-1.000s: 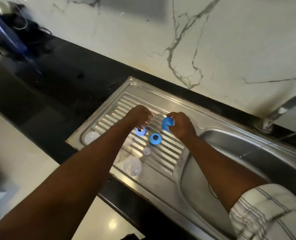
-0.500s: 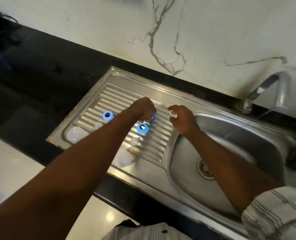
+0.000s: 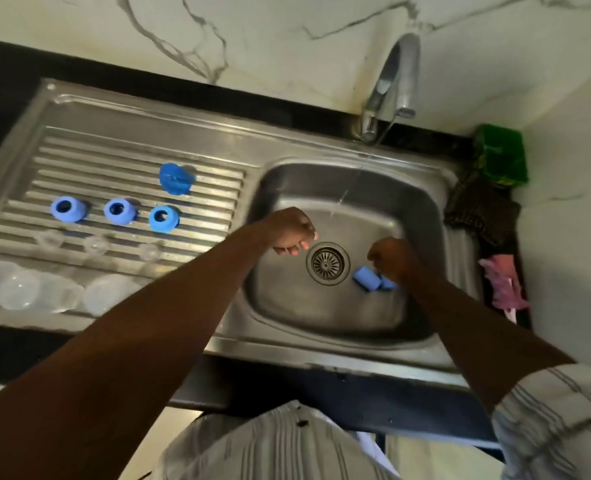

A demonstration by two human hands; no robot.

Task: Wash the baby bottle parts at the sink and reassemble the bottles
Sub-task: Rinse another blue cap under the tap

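Both hands have left the drainboard [image 3: 114, 147] and now hang over the sink basin [image 3: 418, 209], centre right of the frame. Our right hand [image 3: 396, 259] is fisted round a blue bottle part [image 3: 366, 278] beside the drain [image 3: 328, 263]. Our left hand [image 3: 290, 230] has its fingers curled under — whether they pinch anything we cannot tell. Three blue rings [image 3: 119, 211] stand in a row at left — clear bottles [image 3: 20, 291] below them.

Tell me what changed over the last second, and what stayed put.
Both hands left the drainboard for the basin: the left hand hangs curled near the drain, the right hand now grips a blue part. The blue rings and clear pieces stay on the drainboard.
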